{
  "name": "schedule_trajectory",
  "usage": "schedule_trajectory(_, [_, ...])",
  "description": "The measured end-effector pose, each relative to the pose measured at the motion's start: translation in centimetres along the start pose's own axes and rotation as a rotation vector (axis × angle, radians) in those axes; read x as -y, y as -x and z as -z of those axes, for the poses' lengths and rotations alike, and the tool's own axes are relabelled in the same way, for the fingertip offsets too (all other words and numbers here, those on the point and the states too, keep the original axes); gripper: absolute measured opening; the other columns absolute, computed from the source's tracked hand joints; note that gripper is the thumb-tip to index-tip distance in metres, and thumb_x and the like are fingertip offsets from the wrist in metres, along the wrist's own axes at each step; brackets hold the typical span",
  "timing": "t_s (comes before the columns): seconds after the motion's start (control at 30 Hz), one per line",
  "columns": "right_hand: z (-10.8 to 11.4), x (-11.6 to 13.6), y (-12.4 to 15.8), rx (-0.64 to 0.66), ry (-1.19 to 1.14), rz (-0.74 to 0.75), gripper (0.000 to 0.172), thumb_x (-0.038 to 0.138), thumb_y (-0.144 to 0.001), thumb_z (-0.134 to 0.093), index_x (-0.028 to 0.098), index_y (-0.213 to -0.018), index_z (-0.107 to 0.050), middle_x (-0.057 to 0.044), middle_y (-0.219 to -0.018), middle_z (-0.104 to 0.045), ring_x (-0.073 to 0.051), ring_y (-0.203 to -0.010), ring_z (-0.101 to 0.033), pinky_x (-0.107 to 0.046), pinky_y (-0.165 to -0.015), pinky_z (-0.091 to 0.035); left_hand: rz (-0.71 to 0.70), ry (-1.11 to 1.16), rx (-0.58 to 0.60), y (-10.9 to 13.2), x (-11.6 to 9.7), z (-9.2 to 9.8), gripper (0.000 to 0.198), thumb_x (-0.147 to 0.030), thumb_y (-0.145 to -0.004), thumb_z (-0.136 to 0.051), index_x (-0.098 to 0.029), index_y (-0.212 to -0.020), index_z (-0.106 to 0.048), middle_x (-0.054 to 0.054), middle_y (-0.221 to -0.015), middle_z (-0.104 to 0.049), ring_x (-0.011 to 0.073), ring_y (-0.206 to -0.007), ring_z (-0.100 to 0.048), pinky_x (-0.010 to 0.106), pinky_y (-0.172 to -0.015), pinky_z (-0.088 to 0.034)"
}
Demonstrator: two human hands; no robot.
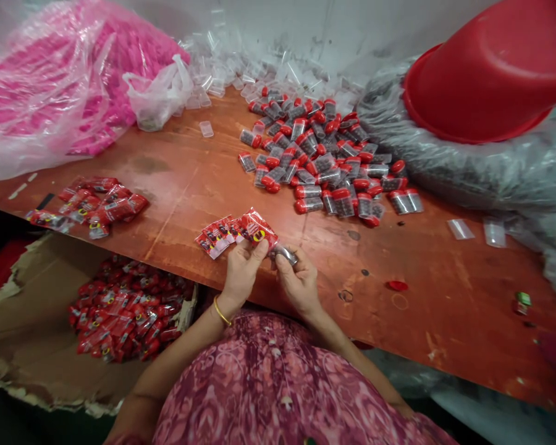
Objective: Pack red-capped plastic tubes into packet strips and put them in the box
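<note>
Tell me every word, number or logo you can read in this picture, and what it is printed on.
No text can be read.
Red printed paper packets held by the left hand: a dark round mark, print too blurred.
Small clear plastic tube in the right hand: no print visible.
Red packets in the torn cardboard box: too small.
Red-capped clear plastic vials on the brown table: no label legible.

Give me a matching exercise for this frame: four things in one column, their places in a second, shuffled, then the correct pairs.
Things
1. red basin
2. pink bag
3. carton
4. capped vials

Places
A. below the table's near edge, left, holding red packets
B. heaped on the table, centre back
C. far left, on the table
D. tipped on the grey bag, top right

Pairs: 1-D, 2-C, 3-A, 4-B
</note>
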State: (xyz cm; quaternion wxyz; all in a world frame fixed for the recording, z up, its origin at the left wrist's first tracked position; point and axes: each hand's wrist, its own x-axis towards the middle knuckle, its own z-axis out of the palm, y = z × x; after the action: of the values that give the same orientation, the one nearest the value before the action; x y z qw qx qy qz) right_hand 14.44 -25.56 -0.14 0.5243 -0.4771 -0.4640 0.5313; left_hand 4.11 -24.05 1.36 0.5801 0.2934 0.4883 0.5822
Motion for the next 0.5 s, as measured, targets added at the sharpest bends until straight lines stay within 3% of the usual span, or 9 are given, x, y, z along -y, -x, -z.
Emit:
schedule_trajectory(0.1, [-0.2, 0.2, -0.1, 0.026, 0.010, -0.021, 0.030, 0.049, -0.078, -0.057, 0.021, -0.087, -0.053, 0.003, -0.066, -0.052, -0.010, -0.056, -0.045, -0.024, -0.054, -0.039, 0.056, 0.011, 0.022, -0.6, 0.1, 0.1, 0.031, -0.042, -0.062, -0.075, -0.014, -0.072, -0.067, 0.003, -0.069, -0.067, 0.0129, -0.063, -0.060, 0.025, -0.066, -0.049])
schedule_trajectory(0.23, [-0.6, -0.1, -0.4, -0.038, -0.024, -0.048, 0.035, 0.054, -0.076, -0.058, 0.022, -0.089, -0.052, 0.002, -0.069, -0.053, -0.010, -0.054, -0.045, -0.023, -0.049, -0.038, 0.064, -0.047, 0.064, -0.7, 0.6, -0.1, 0.025, -0.038, -0.065, -0.073, -0.014, -0.069, -0.067, 0.001, -0.065, -0.066, 0.0115, -0.058, -0.057, 0.023, -0.058, -0.046])
schedule_trajectory(0.4, [0.1, -0.3, -0.8, 0.148, -0.073, -0.140, 0.039, 0.057, -0.077, -0.056, 0.024, -0.096, -0.049, 0.006, -0.060, -0.052, -0.008, -0.040, -0.042, -0.022, -0.042, -0.037, 0.066, 0.002, 0.056, -0.9, -0.3, 0.3, 0.025, -0.038, -0.063, -0.074, -0.014, -0.065, -0.066, 0.001, -0.063, -0.065, 0.0117, -0.058, -0.056, 0.025, -0.061, -0.047])
schedule_trajectory(0.5, [0.5, -0.3, -0.7, 0.157, -0.091, -0.132, 0.035, 0.053, -0.077, -0.059, 0.024, -0.092, -0.048, 0.009, -0.052, -0.048, -0.007, -0.037, -0.043, -0.021, -0.042, -0.039, 0.058, 0.011, 0.025, -1.2, -0.6, 0.8, 0.025, -0.036, -0.063, -0.075, -0.014, -0.066, -0.065, 0.001, -0.062, -0.064, 0.0126, -0.061, -0.057, 0.026, -0.066, -0.048])
